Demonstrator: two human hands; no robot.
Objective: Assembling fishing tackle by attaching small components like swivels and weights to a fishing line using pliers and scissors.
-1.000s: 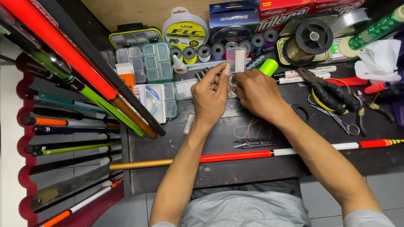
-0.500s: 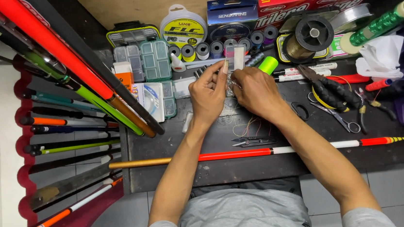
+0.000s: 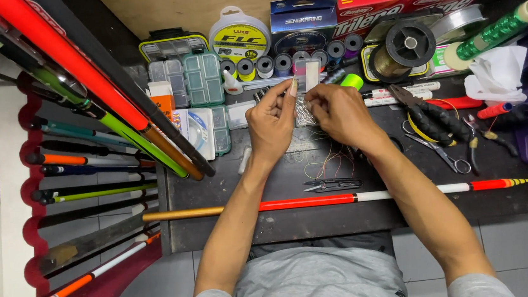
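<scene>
My left hand [image 3: 272, 123] and my right hand [image 3: 339, 111] meet over the middle of a dark worktable [image 3: 270, 224]. Between their fingertips they pinch a small clear plastic packet [image 3: 303, 109] with tiny metal parts inside. The left thumb and forefinger point up at the packet's top edge. A long float [image 3: 345, 197], gold, red and white with a striped tip, lies across the table below my forearms. Small line clippers [image 3: 331, 184] rest just above it, beside loose strands of thin line [image 3: 328, 155].
Fishing-line spools [image 3: 240, 37], boxes [image 3: 304, 21] and small tackle boxes [image 3: 202, 79] line the back. Pliers [image 3: 430, 118], scissors [image 3: 443, 155] and a green thread spool [image 3: 496, 31] lie at the right. A red rack [image 3: 89, 183] of floats and rods stands at the left.
Both hands stay together over the packet, their fingers shifting slightly. The view has drifted a little; nothing else has moved.
</scene>
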